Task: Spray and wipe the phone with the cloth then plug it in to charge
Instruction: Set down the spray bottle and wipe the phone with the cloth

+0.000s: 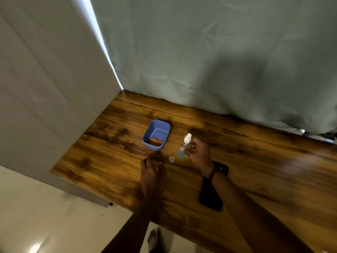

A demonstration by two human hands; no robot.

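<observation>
Right hand (197, 154) fingers curled round upright spray bottle (183, 147); left hand (152, 173) loosely curled, empty, resting on table (109, 161)

Blue tub (156, 135), small cap (171, 159), phone (209, 198) crowd table (102, 161) centre; left wood bare; right side blurred, probably open.
</observation>
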